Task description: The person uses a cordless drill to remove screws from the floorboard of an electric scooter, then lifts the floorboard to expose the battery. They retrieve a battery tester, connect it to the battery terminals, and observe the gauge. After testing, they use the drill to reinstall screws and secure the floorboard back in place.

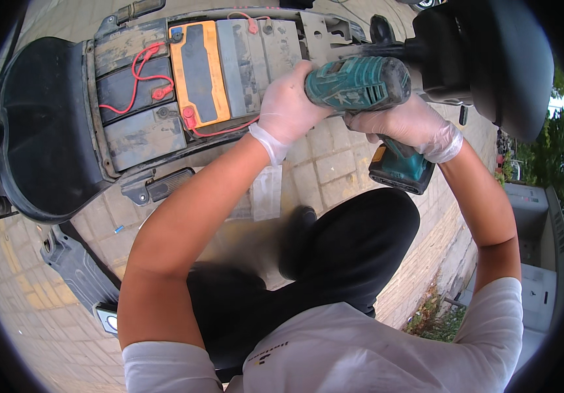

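My right hand [408, 126], in a clear thin glove, is closed round the handle of a teal cordless drill [351, 82]. Below that hand hangs the drill's black and teal battery pack [400, 171]. My left hand [288, 105], gloved the same way, is closed at the drill's nose; its fingertips and any bit there are hidden. Just beyond my left hand, several batteries lie in the open floor bay of an electric scooter. One is an orange battery [208, 75] with a dark top, beside grey batteries [243, 62]. Red wires [139, 72] run between their terminals.
The scooter's black seat [43, 131] is at left, its dark front section [485, 59] at upper right. A folded footpeg [167, 185] juts from the near side. On the paving [53, 275] lie a grey plastic panel [82, 268] and a clear plastic bag [267, 193]. My knees are close below.
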Available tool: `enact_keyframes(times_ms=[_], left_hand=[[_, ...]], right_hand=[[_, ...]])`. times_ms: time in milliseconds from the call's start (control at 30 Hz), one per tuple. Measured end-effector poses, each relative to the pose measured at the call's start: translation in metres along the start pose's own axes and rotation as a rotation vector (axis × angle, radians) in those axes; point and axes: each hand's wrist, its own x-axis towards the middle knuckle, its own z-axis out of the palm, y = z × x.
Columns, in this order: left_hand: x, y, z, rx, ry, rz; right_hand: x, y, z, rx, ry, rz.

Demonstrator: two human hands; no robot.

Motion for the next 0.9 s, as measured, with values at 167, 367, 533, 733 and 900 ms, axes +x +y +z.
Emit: enact_keyframes(times_ms=[167,367,533,733,900], left_hand=[[0.017,0.004,-0.046,-0.101,-0.434,0.015],[0.026,-0.011,-0.077,0.627,-0.495,0.187],[0.023,-0.020,-0.059,0.833,-0.509,0.279],[0.040,-0.030,-0.067,0.717,-0.606,0.297],[0.035,-0.023,-0.065,0.705,-0.565,0.273]], right_hand=[[-0.001,-0.001,-0.002,0.004,-0.036,-0.040],[-0.006,0.000,0.000,-0.043,-0.021,-0.126],[-0.012,0.005,-0.003,-0.016,-0.020,-0.149],[-0.021,0.018,-0.004,0.098,-0.014,-0.144],[-0.020,0.022,-0.002,0.114,-0.002,-0.196]])
